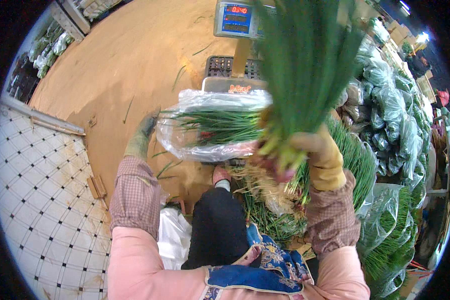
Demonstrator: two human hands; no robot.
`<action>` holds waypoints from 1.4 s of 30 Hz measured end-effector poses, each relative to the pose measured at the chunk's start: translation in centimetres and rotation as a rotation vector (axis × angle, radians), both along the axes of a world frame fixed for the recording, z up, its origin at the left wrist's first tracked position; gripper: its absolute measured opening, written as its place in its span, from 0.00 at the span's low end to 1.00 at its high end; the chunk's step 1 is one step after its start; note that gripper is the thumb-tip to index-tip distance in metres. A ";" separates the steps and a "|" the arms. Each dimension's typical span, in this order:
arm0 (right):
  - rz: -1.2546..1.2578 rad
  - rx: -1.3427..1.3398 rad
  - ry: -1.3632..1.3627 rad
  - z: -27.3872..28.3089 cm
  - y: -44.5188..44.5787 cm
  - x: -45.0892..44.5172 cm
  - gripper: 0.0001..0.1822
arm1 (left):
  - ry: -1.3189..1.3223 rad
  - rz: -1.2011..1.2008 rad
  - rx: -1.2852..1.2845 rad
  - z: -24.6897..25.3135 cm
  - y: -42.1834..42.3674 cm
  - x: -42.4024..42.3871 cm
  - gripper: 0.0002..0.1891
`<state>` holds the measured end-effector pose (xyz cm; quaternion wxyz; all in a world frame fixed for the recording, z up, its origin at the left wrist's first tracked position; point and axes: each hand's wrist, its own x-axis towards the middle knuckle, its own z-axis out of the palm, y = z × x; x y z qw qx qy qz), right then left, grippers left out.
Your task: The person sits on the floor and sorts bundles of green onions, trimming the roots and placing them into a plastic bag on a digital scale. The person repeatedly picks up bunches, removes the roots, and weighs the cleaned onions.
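Observation:
My right hand [317, 144], in a yellowish glove, grips a bunch of green onions [298, 71] near its root end. The blurred leaves rise toward the top of the view, with pale and purplish bulbs below. In a dirty green-grey glove, my left hand [147, 127] is at the left rim of a clear plastic bag [172, 140]; I cannot tell whether its fingers grip the film. More green onions [225, 125] lie sideways in that bag, leaves pointing left. The bag rests over a digital scale [234, 84] whose lit display [236, 18] stands behind it.
A black plastic crate [219, 66] is under the scale. Loose green onions [354, 168] are heaped by my right arm. Filled plastic bags [384, 86] are piled along the right, and a bagged green bundle [386, 228] lies nearer. White plastic [174, 232] sits by my leg; tiled flooring [48, 210] lies left.

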<state>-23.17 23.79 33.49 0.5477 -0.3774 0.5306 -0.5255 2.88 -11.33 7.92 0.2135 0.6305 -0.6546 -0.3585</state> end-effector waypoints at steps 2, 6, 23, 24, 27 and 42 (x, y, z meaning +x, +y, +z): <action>0.276 0.140 0.233 1.5 -4.1 1.9 0.30 | 0.131 -0.015 0.060 0.3 0.1 0.1 0.16; 0.239 -0.532 0.982 -4.7 -9.6 3.2 0.30 | 0.328 -0.057 0.120 1.9 0.8 -0.6 0.16; 0.365 -0.191 1.628 -17.2 -17.4 -5.2 0.27 | 0.923 -0.167 0.210 8.0 4.2 -3.5 0.15; 0.333 -0.088 1.607 -18.2 -17.8 -7.0 0.23 | 0.983 -0.169 0.168 8.8 3.5 -3.7 0.14; 0.025 0.105 1.640 -23.6 -17.2 -13.1 0.26 | 1.123 -0.206 0.069 11.3 0.4 -3.8 0.14; 0.052 0.365 0.625 -23.3 5.8 1.0 0.15 | 0.355 -0.441 -0.061 11.9 5.8 -5.1 0.24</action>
